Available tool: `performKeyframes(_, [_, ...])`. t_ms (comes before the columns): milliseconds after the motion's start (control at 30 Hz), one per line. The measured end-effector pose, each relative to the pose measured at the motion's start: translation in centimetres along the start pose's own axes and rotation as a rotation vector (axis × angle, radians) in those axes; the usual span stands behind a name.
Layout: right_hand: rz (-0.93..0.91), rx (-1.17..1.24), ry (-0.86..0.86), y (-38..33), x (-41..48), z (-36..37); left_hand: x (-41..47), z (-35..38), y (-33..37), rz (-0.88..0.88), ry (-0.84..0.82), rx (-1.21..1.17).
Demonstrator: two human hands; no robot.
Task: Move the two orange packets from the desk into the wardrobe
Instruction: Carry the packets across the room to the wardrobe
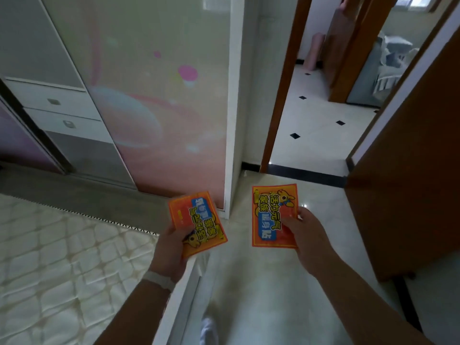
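I hold one orange packet in each hand, low in the head view. My left hand (171,247) grips the left orange packet (196,221) by its lower corner, and the packet is tilted. My right hand (307,235) pinches the right orange packet (272,216) along its right edge, held upright and flat toward me. The wardrobe (149,95) stands ahead on the left, with a frosted sliding door printed in pink. Left of that door the wardrobe is open, showing two white drawers (57,113). The desk is out of view.
A quilted white mattress (57,265) fills the lower left, its edge by my left wrist. A brown wooden door (408,195) stands open on the right. Beyond the doorway lies a white tiled floor (321,125) with small black diamonds. Pale floor stretches ahead between bed and door.
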State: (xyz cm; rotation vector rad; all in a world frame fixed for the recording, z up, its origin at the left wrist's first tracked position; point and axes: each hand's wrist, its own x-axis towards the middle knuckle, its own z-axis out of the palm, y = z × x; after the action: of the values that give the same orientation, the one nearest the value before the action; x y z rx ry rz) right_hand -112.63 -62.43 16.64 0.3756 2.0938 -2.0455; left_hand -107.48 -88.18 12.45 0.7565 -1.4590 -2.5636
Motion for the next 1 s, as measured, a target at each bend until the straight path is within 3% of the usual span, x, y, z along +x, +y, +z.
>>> performKeyframes(167, [-0.044, 0.006, -0.046, -4.2, 6.3, 6.6, 8.5, 1.3, 7.1, 0.054, -0.08, 0.012])
performKeyframes(367, [-0.017, 0.029, -0.086, -6.3, 12.7, 10.7, 14.1, 1.8, 9.4, 0.04, -0.057, -0.007])
performKeyframes(800, [0.018, 0.11, -0.335, -9.8, 34.0, 17.2, 29.9, 6.3, 13.3, 0.123, 0.256, 0.017])
performKeyframes(1000, [0.009, 0.011, -0.616, -14.1, 40.0, 19.6, 34.6, 10.9, 16.9, 0.199, 0.362, 0.002])
